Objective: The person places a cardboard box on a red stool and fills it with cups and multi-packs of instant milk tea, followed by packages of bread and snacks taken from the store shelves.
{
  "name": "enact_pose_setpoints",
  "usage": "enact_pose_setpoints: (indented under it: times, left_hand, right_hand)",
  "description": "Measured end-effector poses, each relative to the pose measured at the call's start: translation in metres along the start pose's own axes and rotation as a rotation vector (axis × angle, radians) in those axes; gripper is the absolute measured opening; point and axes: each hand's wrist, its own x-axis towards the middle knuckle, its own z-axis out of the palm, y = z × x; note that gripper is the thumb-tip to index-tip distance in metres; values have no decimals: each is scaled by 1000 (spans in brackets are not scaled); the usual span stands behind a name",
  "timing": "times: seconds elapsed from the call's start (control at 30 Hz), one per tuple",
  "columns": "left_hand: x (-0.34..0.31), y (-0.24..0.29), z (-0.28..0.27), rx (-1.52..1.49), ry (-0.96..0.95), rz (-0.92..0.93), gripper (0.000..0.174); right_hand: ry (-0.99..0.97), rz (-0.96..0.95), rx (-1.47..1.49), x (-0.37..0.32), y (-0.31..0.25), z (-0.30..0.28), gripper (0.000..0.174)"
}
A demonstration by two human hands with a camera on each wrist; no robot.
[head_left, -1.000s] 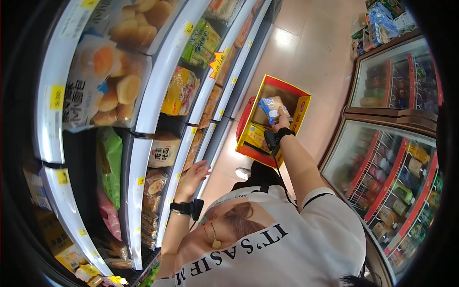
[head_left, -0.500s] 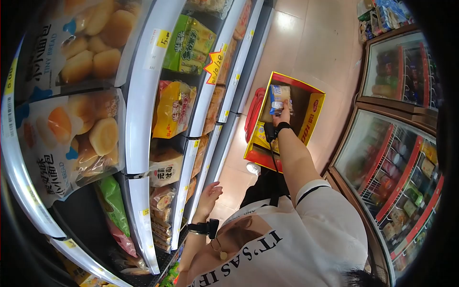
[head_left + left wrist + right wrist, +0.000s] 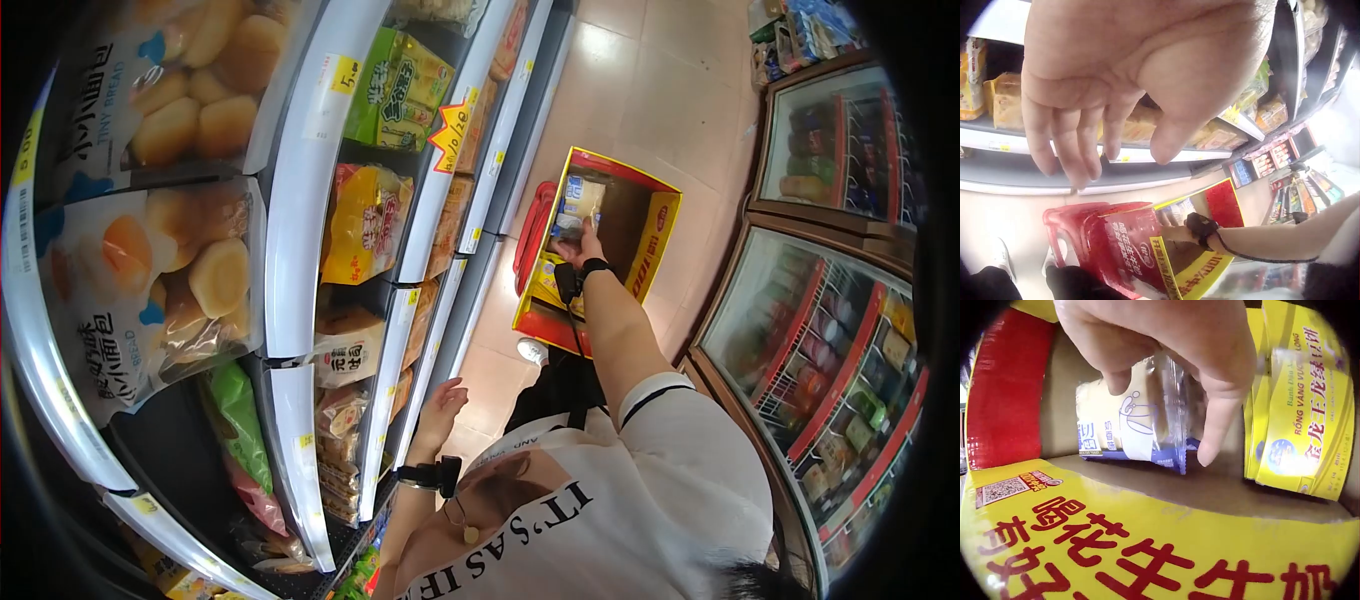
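A clear-and-blue packet of sliced bread (image 3: 1138, 419) lies inside a yellow-and-red carton (image 3: 660, 250). My right hand (image 3: 583, 247) reaches into that carton, over the packet's near end. In the right wrist view, one fingertip (image 3: 1119, 381) overlaps the packet and another finger (image 3: 1216, 425) stretches straight down beside its crimped edge. Yellow boxes of mung bean cake (image 3: 1304, 406) stand in the carton beside this hand. My left hand (image 3: 1141, 69) hangs near the shelves with fingers loosely extended, holding nothing.
Shelves on the left carry bagged small breads (image 3: 190, 280), a yellow bag (image 3: 365, 225) and a green bag (image 3: 400, 90). Glass-door drink coolers (image 3: 810, 370) line the right. A red handle (image 3: 533, 240) shows at the carton's side, above the tiled floor (image 3: 640, 90).
The bread packet went from tilted in the right hand to lying along the carton's side. The right hand then drew back slightly toward the body. The left hand stayed by the shelves.
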Motion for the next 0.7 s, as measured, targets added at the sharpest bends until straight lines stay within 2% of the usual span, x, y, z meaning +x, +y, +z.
enact_pose_setpoints:
  times: [0.13,0.2,0.27,0.33,0.37,0.4,0.47,0.6,0.7]
  left_hand:
    - [-6,12,-1,5,18,80,43]
    - [-9,20,-2,83,43,134,43]
    - [-15,27,-3,77,40,171,43]
    - [-20,31,-5,25,17,245,43]
    - [-29,43,-4,28,11,260,42]
    - [-31,46,-6,24,11,280,42]
    - [-37,49,-10,59,-6,448,40]
    - [-77,83,-15,-1,-79,604,39]
    - [-109,99,-24,2,-130,760,40]
  right_hand:
    - [46,-31,-127,-30,-7,-9,63]
    - [49,17,-168,-47,-12,-9,56]
    - [80,-25,-238,-61,-13,-12,50]
    - [-34,-114,-675,-70,-16,-19,40]
    - [-14,-190,-848,-86,-16,-14,31]
    - [-25,-209,-850,-94,-16,-14,31]
    - [-126,-267,-1023,-115,-17,-12,29]
    - [-207,-461,-1108,-158,-15,-8,24]
    - [-331,-647,-961,-198,-13,-3,15]
